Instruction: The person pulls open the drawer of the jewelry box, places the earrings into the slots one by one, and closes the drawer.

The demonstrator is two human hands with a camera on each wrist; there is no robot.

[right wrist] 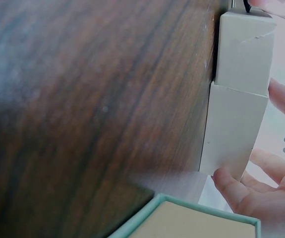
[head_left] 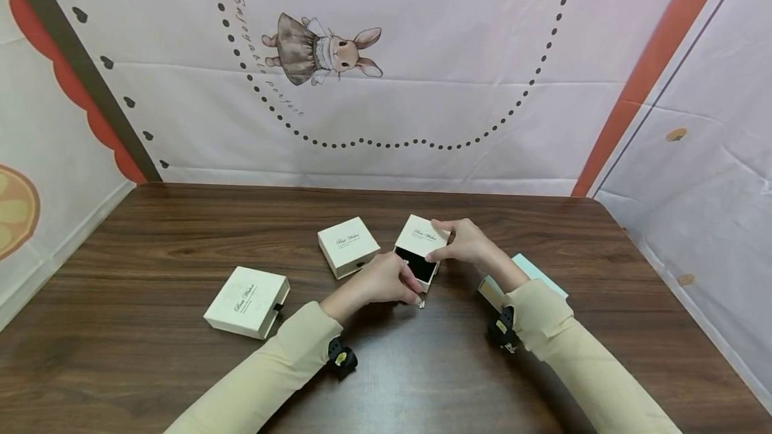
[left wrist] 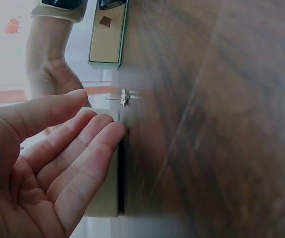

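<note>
A cream drawer-style jewelry box is pulled partly out, showing its black lining with a small silvery piece at the left edge. My right hand grips the box's sleeve, its fingers along the side and far end in the right wrist view. In front of the drawer, a small silvery stud earring stands on the table, its thin post sticking up. My left hand is just beside it, fingers slightly bent and thumb apart, with nothing between them.
Two more cream boxes stand left, one near and one farther off. A mint-green box with a tan inside lies under my right forearm. Another small silvery piece lies near my right wrist. Printed cloth hangs behind the wooden table.
</note>
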